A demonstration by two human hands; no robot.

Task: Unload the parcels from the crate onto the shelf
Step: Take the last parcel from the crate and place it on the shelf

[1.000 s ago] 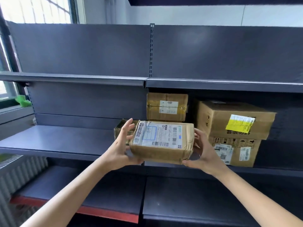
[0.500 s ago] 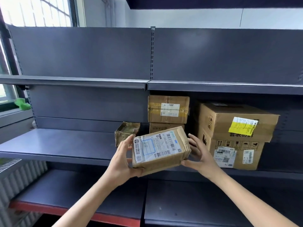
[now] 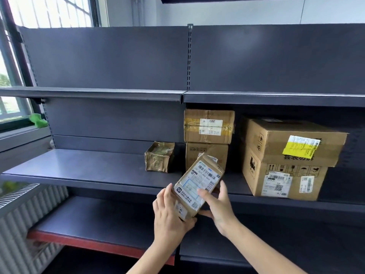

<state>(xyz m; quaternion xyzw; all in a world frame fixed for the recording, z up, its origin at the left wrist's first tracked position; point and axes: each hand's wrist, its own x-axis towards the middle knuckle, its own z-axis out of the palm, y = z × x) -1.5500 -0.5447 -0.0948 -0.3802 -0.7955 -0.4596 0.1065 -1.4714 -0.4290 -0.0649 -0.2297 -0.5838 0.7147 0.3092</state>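
Gripping a tilted parcel [image 3: 198, 185] just before the shelf [image 3: 88, 171] edge, left hand [image 3: 167, 216] and right hand [image 3: 217, 206] both clasp it

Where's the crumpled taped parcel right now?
In the head view, the crumpled taped parcel sits on the middle shelf, just left of the two-box stack.

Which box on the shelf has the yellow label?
The large top box of the right-hand stack, sitting on another carton. The boxes in the left stack carry only white labels, and the crumpled taped parcel shows none.
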